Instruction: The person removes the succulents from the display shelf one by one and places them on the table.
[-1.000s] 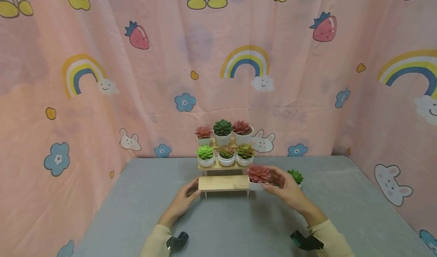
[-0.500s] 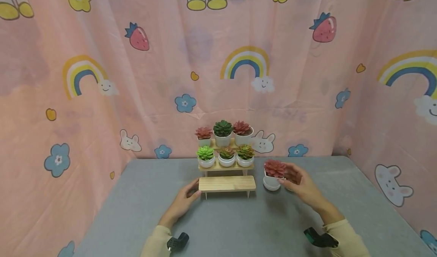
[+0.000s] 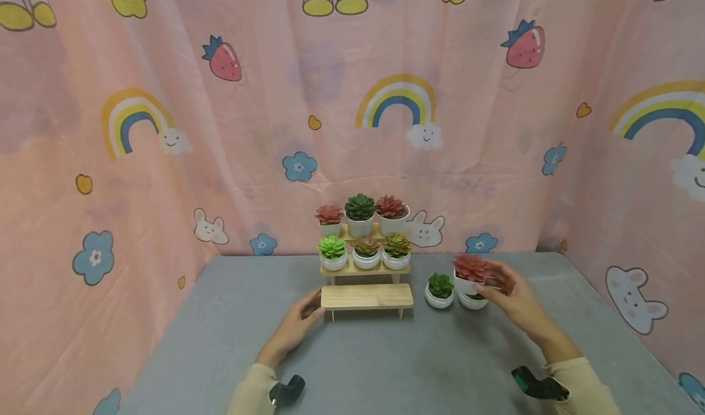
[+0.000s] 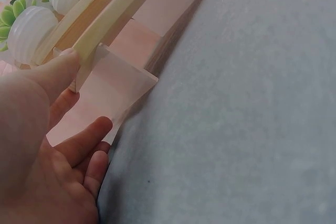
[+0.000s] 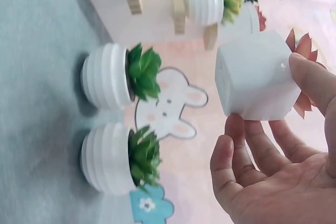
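Note:
A potted succulent (image 3: 470, 271) with red leaves and a white square pot is in my right hand (image 3: 514, 295). In the right wrist view, thumb and fingers grip the pot (image 5: 257, 77) from opposite sides, up off the table. Under it in the head view are two small green succulents (image 3: 440, 287) in ribbed white pots, side by side on the table. My left hand (image 3: 294, 323) holds the left end of the bare bottom step of a wooden tiered stand (image 3: 366, 295). In the left wrist view the thumb and index finger pinch the board's end (image 4: 86, 51).
Small potted succulents in red, dark green, lime and brownish tones fill the stand's two upper steps, such as a lime-green succulent (image 3: 332, 253). Close behind the stand hangs a pink printed curtain (image 3: 248, 176). The table (image 3: 374, 372) is covered in grey.
My right hand has carried the red succulent rightward, away from the bottom step, to above the green ones on the table. The left hand has stayed at the stand's end.

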`<action>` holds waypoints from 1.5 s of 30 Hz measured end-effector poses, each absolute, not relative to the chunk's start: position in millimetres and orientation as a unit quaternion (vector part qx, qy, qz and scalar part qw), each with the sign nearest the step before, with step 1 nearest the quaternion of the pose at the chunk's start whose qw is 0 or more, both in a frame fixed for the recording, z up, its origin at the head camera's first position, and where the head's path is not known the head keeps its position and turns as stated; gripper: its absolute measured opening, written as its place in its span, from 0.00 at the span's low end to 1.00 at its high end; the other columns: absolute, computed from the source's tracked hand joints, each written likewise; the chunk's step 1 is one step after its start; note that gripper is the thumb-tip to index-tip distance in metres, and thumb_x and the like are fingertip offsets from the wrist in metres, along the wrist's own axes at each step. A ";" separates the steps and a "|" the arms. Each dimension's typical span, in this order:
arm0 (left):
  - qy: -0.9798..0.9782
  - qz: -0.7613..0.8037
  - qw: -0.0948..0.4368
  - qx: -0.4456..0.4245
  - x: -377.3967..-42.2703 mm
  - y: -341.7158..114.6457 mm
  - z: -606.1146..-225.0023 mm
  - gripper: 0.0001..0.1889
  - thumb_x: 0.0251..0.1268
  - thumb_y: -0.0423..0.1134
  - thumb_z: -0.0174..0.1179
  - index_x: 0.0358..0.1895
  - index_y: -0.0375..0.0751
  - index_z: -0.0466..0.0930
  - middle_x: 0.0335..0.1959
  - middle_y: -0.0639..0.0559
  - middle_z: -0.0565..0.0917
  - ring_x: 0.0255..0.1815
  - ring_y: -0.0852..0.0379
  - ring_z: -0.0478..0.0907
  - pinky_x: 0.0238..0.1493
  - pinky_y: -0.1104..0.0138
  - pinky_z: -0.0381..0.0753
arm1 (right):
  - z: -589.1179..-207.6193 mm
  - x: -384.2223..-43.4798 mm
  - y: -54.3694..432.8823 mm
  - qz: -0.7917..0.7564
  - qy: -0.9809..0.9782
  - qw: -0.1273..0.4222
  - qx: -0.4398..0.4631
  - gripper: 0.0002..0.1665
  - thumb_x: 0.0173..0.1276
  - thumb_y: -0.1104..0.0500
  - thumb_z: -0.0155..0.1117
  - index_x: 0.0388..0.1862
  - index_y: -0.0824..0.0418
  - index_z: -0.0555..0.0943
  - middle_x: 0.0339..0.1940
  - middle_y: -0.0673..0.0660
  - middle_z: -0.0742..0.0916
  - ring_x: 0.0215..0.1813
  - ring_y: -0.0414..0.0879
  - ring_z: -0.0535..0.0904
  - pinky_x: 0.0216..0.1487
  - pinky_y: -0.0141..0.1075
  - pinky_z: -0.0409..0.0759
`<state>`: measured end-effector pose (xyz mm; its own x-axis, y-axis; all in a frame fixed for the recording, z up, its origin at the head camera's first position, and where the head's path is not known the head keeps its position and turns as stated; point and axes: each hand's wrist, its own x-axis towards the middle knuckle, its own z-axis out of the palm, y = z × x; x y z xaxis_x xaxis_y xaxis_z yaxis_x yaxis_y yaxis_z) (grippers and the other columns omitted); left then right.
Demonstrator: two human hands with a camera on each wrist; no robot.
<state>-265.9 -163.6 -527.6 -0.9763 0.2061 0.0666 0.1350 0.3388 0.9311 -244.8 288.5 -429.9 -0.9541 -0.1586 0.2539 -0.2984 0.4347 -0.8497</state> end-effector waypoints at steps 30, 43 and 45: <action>0.821 0.561 0.023 0.099 -264.6 -162.1 -527.6 0.31 0.76 0.46 0.58 0.77 0.42 0.63 0.72 0.41 0.74 0.74 0.41 0.69 0.69 0.47 0.70 | -463.5 -265.7 364.8 0.519 -0.852 -0.039 0.061 0.48 0.83 0.48 0.49 0.81 0.74 0.37 0.79 0.81 0.53 0.53 0.13 0.62 0.49 0.21 0.77; 0.819 0.565 0.024 0.096 -265.8 -162.3 -528.9 0.31 0.75 0.45 0.58 0.77 0.44 0.64 0.72 0.42 0.74 0.74 0.42 0.69 0.69 0.47 0.69 | -477.7 -277.6 383.7 0.496 -0.863 -0.080 0.050 0.49 0.83 0.48 0.49 0.80 0.77 0.37 0.78 0.83 0.52 0.55 0.19 0.70 0.51 0.28 0.80; 0.819 0.566 0.025 0.095 -265.9 -162.3 -528.9 0.31 0.75 0.45 0.58 0.77 0.44 0.64 0.72 0.43 0.74 0.74 0.43 0.69 0.69 0.46 0.69 | -478.6 -279.2 384.2 0.488 -0.867 -0.089 0.050 0.49 0.83 0.47 0.49 0.80 0.77 0.37 0.78 0.83 0.52 0.66 0.40 0.74 0.53 0.31 0.82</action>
